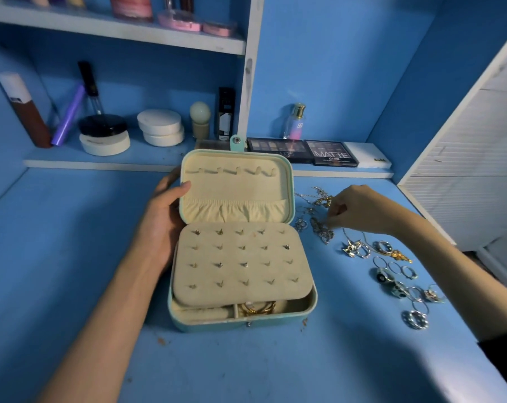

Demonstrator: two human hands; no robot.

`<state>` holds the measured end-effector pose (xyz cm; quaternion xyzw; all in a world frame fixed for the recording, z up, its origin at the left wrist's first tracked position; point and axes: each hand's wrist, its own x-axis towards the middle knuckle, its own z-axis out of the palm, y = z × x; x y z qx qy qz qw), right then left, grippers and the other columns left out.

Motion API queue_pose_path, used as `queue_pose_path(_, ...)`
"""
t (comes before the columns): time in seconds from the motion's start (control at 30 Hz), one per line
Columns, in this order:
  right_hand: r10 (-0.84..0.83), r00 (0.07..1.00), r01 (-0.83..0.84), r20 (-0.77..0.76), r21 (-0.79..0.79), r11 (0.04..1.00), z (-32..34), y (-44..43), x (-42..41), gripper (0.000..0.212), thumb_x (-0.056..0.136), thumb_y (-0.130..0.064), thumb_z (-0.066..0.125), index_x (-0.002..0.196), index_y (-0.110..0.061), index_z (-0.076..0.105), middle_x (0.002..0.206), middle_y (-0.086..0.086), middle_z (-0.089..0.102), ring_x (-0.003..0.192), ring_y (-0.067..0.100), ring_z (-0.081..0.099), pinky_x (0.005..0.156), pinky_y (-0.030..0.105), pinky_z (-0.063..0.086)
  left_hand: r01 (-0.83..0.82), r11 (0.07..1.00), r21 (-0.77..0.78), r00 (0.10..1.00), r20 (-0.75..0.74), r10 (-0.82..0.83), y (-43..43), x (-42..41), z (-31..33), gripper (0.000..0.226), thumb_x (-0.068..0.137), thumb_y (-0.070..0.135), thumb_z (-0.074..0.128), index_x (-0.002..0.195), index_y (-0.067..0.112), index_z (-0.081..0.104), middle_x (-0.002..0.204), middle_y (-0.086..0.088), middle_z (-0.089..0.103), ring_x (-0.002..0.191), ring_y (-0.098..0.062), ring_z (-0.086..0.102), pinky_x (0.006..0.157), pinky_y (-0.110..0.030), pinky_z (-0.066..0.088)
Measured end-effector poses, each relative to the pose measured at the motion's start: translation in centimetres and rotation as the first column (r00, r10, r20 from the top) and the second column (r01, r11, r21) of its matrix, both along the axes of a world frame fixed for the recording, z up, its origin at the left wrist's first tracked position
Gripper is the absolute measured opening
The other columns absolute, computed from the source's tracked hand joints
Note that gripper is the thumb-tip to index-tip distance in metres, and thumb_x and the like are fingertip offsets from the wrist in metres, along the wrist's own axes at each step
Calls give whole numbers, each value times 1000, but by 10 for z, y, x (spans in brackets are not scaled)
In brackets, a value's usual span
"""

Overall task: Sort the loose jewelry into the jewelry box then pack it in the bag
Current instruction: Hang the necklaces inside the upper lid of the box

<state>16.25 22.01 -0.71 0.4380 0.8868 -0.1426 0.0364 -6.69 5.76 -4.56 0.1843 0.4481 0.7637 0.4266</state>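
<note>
Hardly begun, we judge: our left hand (162, 225) grips the open jewelry box (240, 322) on the table (72, 257), right fingers (337, 211) pinch a chain (322, 229) beside it; rings (415, 319) lie loose, packing remains.

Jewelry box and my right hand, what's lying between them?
Tangled chains lie on the table between the jewelry box and the right hand, which pinches them, in the head view.

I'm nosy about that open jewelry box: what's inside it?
A cream earring pad with a few studs covers most of the jewelry box. Some gold jewelry peeks out under its front edge; whatever else lies beneath is hidden.
</note>
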Motion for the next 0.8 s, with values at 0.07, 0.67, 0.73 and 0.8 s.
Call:
queue_pose_path(0.07, -22, 1000, 22, -13, 11, 1000, 4, 3, 6, 13, 82, -24, 66, 74, -15, 64, 74, -1, 62, 66, 15, 51, 58, 25, 40, 3, 1000, -1, 1000, 0, -3, 0, 0, 0, 29, 93, 7, 44, 117, 21, 55, 83, 3, 73, 71, -10, 69, 58, -20, 55)
queue_pose_path(0.67, -236, 598, -42, -766, -324, 945, 35, 0, 23, 21, 84, 11, 53, 68, -4, 51, 62, 5, 65, 65, 19, 59, 64, 26, 49, 9, 1000, -11, 1000, -27, -9, 0, -3, -3, 26, 94, 8, 45, 109, 26, 57, 79, 7, 73, 70, -8, 69, 56, -19, 55)
queue_pose_path(0.73, -271, 511, -99, -816, -368, 924, 40, -3, 18, 21, 85, 11, 51, 70, -4, 51, 59, 3, 64, 62, 18, 60, 64, 23, 51, 4, 1000, -10, 1000, -17, -4, 1, -3, -3, 26, 93, 8, 45, 107, 27, 57, 82, 6, 73, 72, -8, 68, 57, -19, 55)
queue_pose_path(0.8, -298, 455, -165, -839, -409, 898, 46, -6, 14, 20, 86, 10, 51, 76, -7, 54, 59, 4, 62, 60, 19, 60, 64, 24, 52, -1, 1000, -11, 1000, -18, 1, 1, -3, -3, 26, 93, 9, 46, 108, 27, 57, 87, 4, 71, 73, -9, 68, 57, -19, 54)
